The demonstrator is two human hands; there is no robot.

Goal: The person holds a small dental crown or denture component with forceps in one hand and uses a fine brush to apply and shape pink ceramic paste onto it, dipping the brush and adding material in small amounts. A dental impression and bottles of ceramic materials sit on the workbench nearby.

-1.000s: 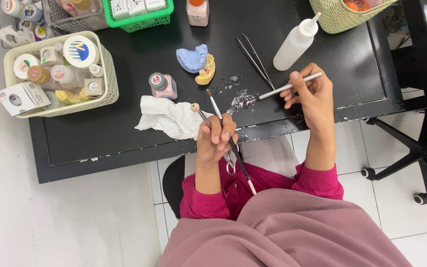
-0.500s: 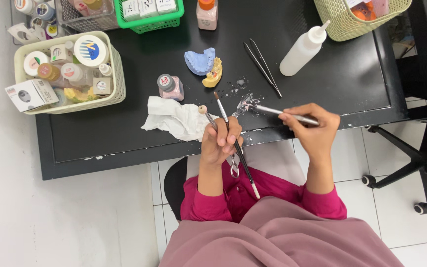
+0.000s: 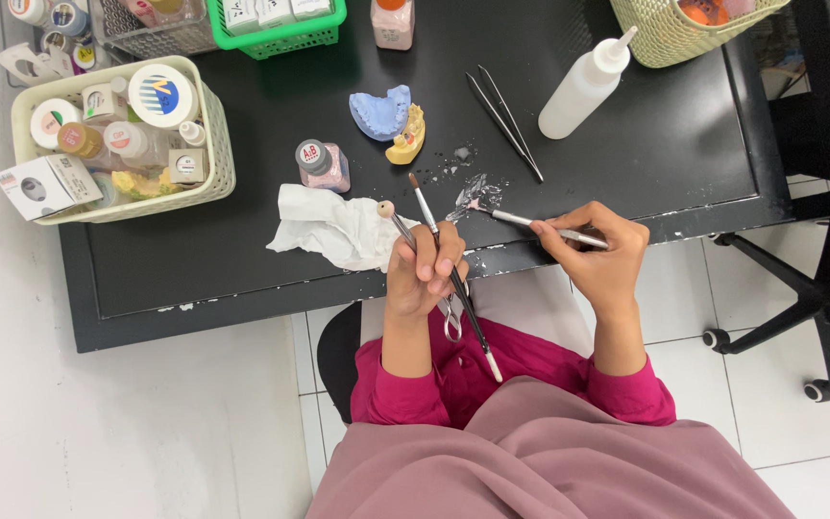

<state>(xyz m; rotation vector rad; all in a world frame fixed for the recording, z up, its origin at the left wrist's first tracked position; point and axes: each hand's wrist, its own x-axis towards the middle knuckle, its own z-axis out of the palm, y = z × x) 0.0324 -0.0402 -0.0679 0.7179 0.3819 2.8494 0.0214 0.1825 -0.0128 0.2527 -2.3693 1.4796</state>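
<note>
Cream basket [image 3: 215, 163]: far left of the black desk [image 3: 684, 144], packed with small jars and a white box; well apart from both hands.

Small bottle with grey cap [image 3: 320, 165]: upright, just beyond the crumpled white tissue [image 3: 330, 229].

Blue dental cast [image 3: 380, 111] and yellow cast [image 3: 407, 136]: touching one another, mid-desk, beyond the left hand.

Left hand [image 3: 423, 269]: raised at the desk's near edge, its grip closed round two long tools side by side. One is a steel clamp [image 3: 405, 235] whose tip bears a small pale bead-like piece [image 3: 386, 209], too small to identify; its ring handle hangs below the palm. The other is a dark-handled brush [image 3: 453, 274], bristles pointing up and away, handle running down toward the lap. Both long axes lie near-parallel, slanting from upper left to lower right.

Smear of wet grey-white paste [image 3: 476, 192]: on the desk surface, between the two hands, just right of the left-hand tool tips.

Right hand [image 3: 596, 252]: grip pinched shut on a silver-handled brush [image 3: 530, 222]. Its long axis runs nearly level, tip pointing left and touching the paste's edge. The bead lies left of that tip, near; the right hand is the nearer one to the paste.

Tweezers [image 3: 505, 123] and white squeeze bottle [image 3: 584, 85]: beyond the paste, untouched.
</note>
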